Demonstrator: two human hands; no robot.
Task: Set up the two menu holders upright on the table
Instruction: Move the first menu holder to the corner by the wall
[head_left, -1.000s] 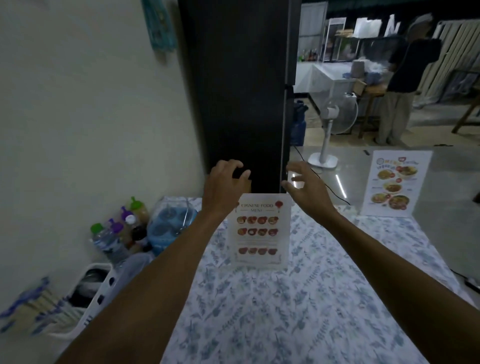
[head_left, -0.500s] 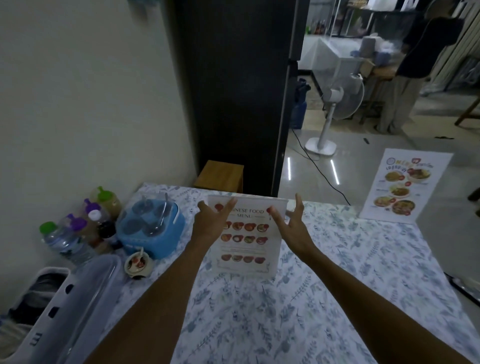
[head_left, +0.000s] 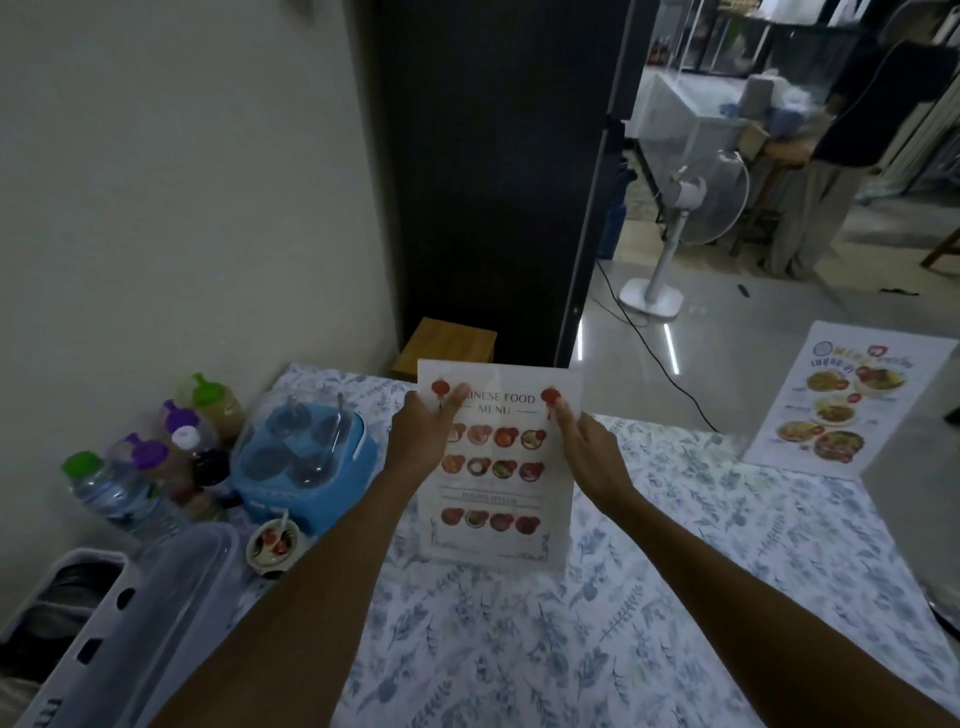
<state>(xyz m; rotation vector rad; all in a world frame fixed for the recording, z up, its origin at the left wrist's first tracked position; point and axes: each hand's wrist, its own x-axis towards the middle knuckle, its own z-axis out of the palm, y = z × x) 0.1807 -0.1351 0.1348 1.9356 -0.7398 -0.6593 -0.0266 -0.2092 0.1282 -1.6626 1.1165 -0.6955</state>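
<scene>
A clear menu holder with a "Chinese Food Menu" sheet (head_left: 496, 483) stands upright in the middle of the table (head_left: 649, 597), which has a blue floral cloth. My left hand (head_left: 423, 441) lies in front of its upper left part, fingers spread and touching near the top corner. My right hand (head_left: 584, 449) is at its upper right edge, fingertips on the sheet. Neither hand clearly grips it. A second menu holder (head_left: 847, 402) with colourful dish pictures stands upright at the table's far right corner.
At the left stand a blue condiment caddy (head_left: 306, 467), several sauce and water bottles (head_left: 150, 467), a small bowl (head_left: 272, 543) and a white basket with a clear lid (head_left: 130, 623). A dark pillar (head_left: 493, 182), a wooden stool (head_left: 449, 345) and a floor fan (head_left: 685, 208) stand beyond. A person stands far right.
My view has tilted down and nearer. My hands came down from the holder's top edge to its upper front face; the holder stays upright.
</scene>
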